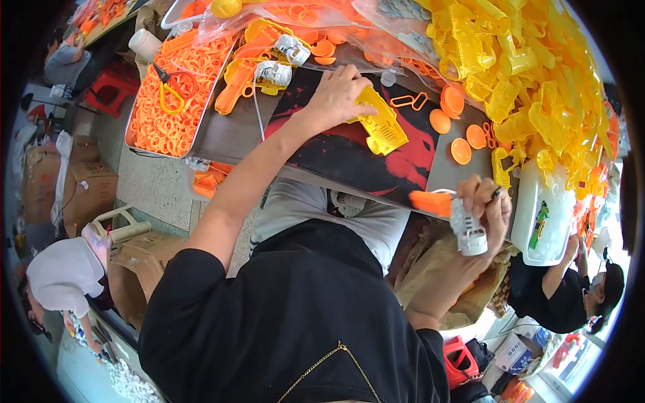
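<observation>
My left hand (334,101) is closed on a yellow plastic toy-gun shell half (386,131), holding it on the black-and-red mat (312,158). Off the table's front edge, to the right, my right hand (495,205) grips a clear-and-white toy mechanism (467,228). An orange piece (430,202), slightly blurred, sticks out from its left side. Beyond the shell half lies an orange looped part (411,101). Several orange discs (451,99) are on the table to its right. Two part-filled toy-gun shells with orange pieces and white mechanisms (272,72) lie left of the mat.
A metal tray (195,138) of small orange rings stands at left, with scissors (171,91) on top. Yellow shells (524,74) are heaped at right, above a white bin (527,235). One co-worker (571,289) is at right, another (67,272) at lower left.
</observation>
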`<state>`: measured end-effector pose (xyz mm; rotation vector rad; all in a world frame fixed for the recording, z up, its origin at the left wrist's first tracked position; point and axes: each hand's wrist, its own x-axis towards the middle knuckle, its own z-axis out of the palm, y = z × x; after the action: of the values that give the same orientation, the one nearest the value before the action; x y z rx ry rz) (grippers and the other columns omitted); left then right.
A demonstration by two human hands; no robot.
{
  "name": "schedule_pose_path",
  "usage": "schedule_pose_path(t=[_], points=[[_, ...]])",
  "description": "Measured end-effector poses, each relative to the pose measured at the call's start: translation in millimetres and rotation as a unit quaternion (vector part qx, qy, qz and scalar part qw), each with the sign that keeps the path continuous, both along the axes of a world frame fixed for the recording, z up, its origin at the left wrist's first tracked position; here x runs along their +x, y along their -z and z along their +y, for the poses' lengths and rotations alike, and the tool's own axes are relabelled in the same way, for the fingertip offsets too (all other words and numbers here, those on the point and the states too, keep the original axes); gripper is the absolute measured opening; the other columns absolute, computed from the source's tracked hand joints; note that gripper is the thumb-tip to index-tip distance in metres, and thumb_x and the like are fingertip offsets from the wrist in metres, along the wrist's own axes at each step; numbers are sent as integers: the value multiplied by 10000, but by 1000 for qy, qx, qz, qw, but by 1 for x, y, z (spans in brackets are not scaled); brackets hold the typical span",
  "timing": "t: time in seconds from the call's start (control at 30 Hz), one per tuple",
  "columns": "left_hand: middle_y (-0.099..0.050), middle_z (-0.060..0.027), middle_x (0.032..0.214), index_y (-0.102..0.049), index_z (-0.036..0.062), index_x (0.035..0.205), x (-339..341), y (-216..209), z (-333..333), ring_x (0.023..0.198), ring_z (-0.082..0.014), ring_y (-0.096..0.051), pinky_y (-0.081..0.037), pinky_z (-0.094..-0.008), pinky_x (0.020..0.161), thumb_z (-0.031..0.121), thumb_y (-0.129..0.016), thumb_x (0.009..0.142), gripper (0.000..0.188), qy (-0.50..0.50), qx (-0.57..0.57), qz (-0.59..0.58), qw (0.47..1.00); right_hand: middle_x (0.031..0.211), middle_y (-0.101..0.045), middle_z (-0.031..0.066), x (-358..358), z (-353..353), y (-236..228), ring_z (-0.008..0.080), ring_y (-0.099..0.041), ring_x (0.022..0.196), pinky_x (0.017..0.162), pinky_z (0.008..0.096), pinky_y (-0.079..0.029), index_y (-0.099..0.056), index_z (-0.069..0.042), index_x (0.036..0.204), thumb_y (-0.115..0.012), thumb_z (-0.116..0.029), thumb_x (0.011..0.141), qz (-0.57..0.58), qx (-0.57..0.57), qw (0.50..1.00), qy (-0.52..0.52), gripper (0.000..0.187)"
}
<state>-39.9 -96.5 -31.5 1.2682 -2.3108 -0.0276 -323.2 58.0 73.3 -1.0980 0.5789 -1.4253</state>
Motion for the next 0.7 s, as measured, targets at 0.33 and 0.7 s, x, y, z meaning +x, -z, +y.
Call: schedule_pose_path(t=[0.33,0.7], points=[[-660,-83,1041,-537,36,1208,18,-5,37,969,-157,-651,-520,-308,867,185,-806,872,455,-16,233,396,888,755,-650,117,86,-90,72,153,-587,665,621,313,-460,-714,58,944,-724,-135,906,477,25,878,21,197],[-672,-126,1011,-570,-7,1118,15,-5,44,966,-212,-673,-517,-335,868,-50,-635,856,273,-25,260,390,883,777,-624,118,91,-96,79,228,-626,681,646,352,-481,-702,48,888,-732,-146,877,535,-91,838,53,197]])
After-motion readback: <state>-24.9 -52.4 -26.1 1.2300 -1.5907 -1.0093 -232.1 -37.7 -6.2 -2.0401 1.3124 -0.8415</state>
